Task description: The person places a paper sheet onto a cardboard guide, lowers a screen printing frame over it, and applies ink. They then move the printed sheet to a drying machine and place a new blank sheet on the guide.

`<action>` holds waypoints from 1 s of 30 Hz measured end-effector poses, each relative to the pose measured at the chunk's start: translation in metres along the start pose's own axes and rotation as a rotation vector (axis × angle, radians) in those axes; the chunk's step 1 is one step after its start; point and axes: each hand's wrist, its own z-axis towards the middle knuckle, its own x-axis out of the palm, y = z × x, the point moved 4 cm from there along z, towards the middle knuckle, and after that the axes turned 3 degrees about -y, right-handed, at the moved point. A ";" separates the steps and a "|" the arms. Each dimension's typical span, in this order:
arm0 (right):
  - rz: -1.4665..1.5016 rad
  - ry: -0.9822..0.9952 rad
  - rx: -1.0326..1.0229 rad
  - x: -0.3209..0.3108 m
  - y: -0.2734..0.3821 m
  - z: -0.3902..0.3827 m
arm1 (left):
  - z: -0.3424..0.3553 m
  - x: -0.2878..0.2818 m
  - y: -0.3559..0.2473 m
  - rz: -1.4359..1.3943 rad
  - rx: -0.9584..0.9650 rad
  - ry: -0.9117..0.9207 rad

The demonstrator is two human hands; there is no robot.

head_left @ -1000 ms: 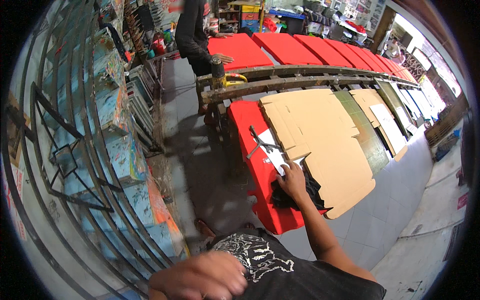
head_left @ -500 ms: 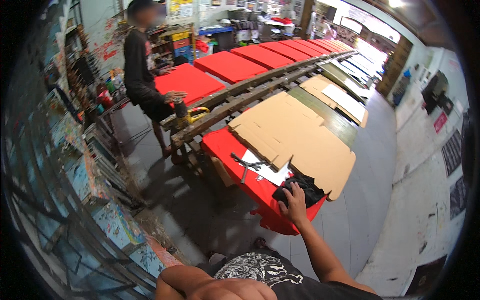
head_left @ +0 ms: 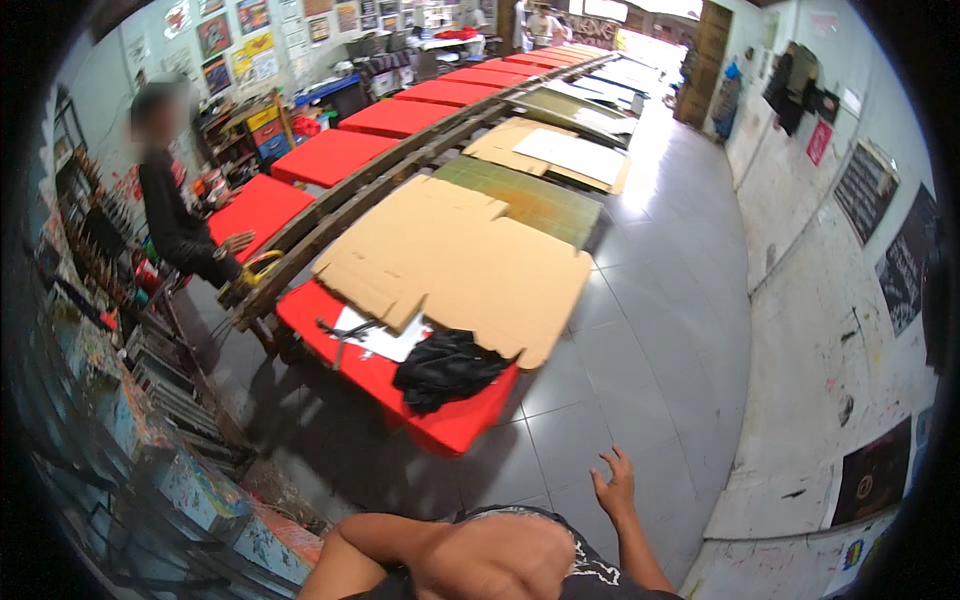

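Observation:
My right hand (head_left: 615, 482) hangs in the air over the grey floor, fingers apart and nothing in it. My left arm is bent across my body, and the left hand (head_left: 500, 558) sits large and close at the lower edge; its fingers are hidden. In front of me, a crumpled black cloth (head_left: 450, 370) lies on the near red-covered board (head_left: 430, 432). Beside it are a white sheet (head_left: 388, 338) and a dark branched metal piece (head_left: 345, 332). A large cardboard sheet (head_left: 460, 262) covers the board's far part.
Several red-covered boards (head_left: 332, 157) line the far side of long wooden rails (head_left: 330, 212). A person (head_left: 172, 205) in dark clothes stands at the left, one hand near a yellow-handled tool (head_left: 262, 268). Grey tiled floor (head_left: 650, 330) runs along the white wall (head_left: 800, 330).
My right hand has come off the black cloth and moved right and back toward me. The view has swung to the right. The black cloth stays on the red-covered board.

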 end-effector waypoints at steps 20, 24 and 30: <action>0.116 0.133 0.375 -0.163 -0.252 0.068 | -0.072 -0.079 0.450 0.193 -1.307 -0.176; -0.031 -0.080 0.560 -0.201 -0.388 0.076 | -0.022 -0.120 0.555 0.247 -1.217 -0.073; -0.302 -0.166 1.180 -0.213 -0.549 -0.105 | 0.072 -0.169 0.701 0.188 -1.146 0.178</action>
